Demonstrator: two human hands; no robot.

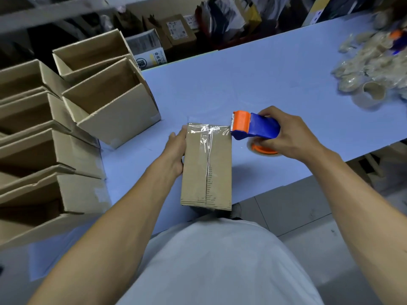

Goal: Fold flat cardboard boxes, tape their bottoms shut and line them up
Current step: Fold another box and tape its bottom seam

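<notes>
- The cardboard box is lying bottom-up near the front edge of the blue table, with its near end reaching that edge just ahead of the person's torso.
- The left hand is bracing the box's left side wall; the thumb is lying along the top edge, and the other fingers are hidden behind the wall, so their spread cannot be told.
- The right hand is wrapping its curled fingers around the blue-and-orange tape dispenser, whose orange head is touching the box's far right corner.
- Clear tape is covering the far part of the centre seam; the near part of the seam is looking bare, so the taping step is judged to be partly done.
- Handling judgement: the box is appearing empty and light, stiff along its walls yet yielding at the flaps; it is best held by opposite side walls, since pressing the seam could push the flaps inward, and the taped face is likely slippery.
- Finished open boxes are standing in a row along the left edge of the table.
- Spent tape cores and crumpled film are lying near the far right corner, well apart from the work.
</notes>
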